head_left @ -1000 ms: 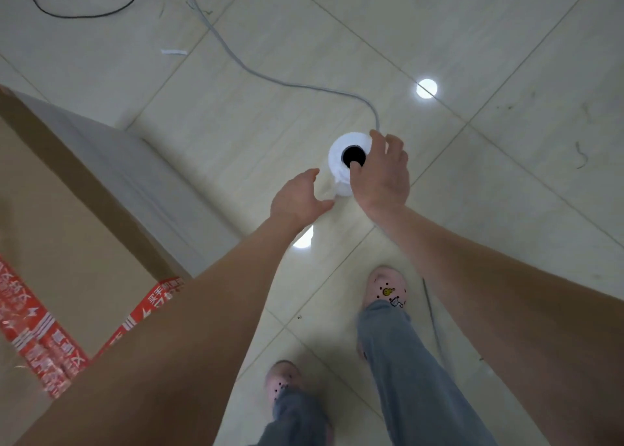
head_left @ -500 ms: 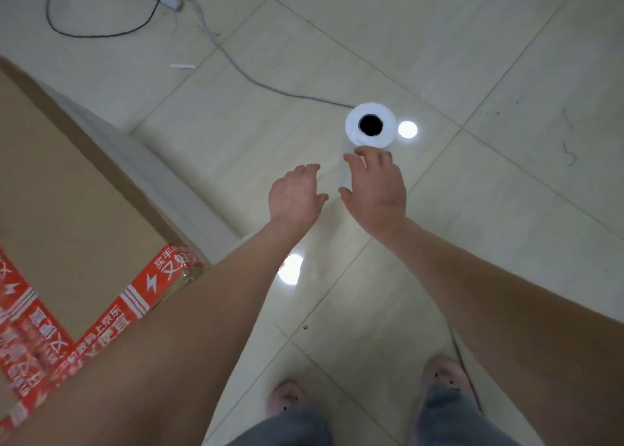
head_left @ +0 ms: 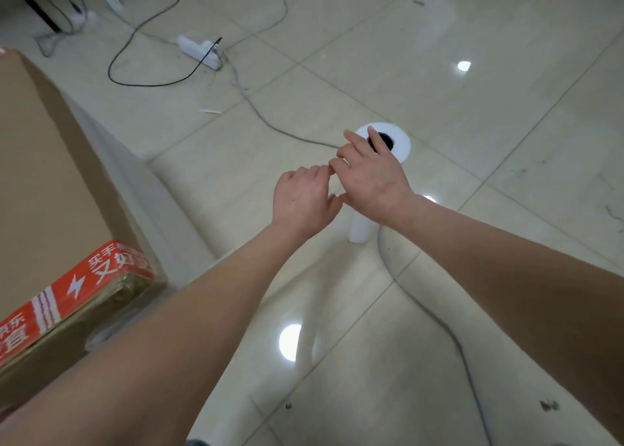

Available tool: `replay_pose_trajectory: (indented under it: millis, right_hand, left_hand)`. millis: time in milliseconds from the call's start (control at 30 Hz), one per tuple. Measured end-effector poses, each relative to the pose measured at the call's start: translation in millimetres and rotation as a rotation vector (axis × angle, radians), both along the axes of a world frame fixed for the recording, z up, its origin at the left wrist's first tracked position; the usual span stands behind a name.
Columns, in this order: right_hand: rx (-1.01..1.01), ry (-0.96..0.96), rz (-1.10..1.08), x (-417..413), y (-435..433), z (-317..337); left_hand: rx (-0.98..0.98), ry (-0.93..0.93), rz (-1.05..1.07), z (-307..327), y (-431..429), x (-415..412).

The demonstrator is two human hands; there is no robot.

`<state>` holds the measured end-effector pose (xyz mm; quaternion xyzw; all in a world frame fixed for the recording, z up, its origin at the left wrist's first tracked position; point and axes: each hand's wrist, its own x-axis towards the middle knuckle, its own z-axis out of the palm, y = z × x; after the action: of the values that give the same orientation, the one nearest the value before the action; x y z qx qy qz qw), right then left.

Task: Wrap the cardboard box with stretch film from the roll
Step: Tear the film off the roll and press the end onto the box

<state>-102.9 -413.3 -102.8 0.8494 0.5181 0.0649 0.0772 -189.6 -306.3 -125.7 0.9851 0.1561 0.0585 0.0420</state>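
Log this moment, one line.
left hand: open, empty | right hand: open, over roll top | roll: upright on floor | cardboard box: at left

One wide-angle view, worn on the head, looks forward and steeply down along both bare forearms. The left hand and right hand sit close, near centre. Glossy beige floor tiles fill the frame, and a brown cardboard box with red tape is cut off at the left edge.

White roll, brown cardboard box, red white-lettered tape, beige floor tiles.
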Motion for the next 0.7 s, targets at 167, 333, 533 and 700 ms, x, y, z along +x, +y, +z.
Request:
replay_pose_trajectory:
  millis: [167, 333, 533, 700]
  right_hand:
    - [-0.031, -0.092, 0.060, 15, -2, -14]
    - [-0.021, -0.162, 0.102, 15, -4, -21]
    - [0.003, -0.174, 0.114, 7, -10, -20]
    - [0.082, -0.138, 0.056, -7, -18, -26]
  left_hand:
    - [0.041, -0.135, -0.053, -18, -1, 8]
    - [0.105, -0.187, -0.048, -32, 1, 2]
    - [0.149, -0.159, 0.003, -36, -3, 0]
    - [0.190, -0.139, 0.013, -36, -8, -11]
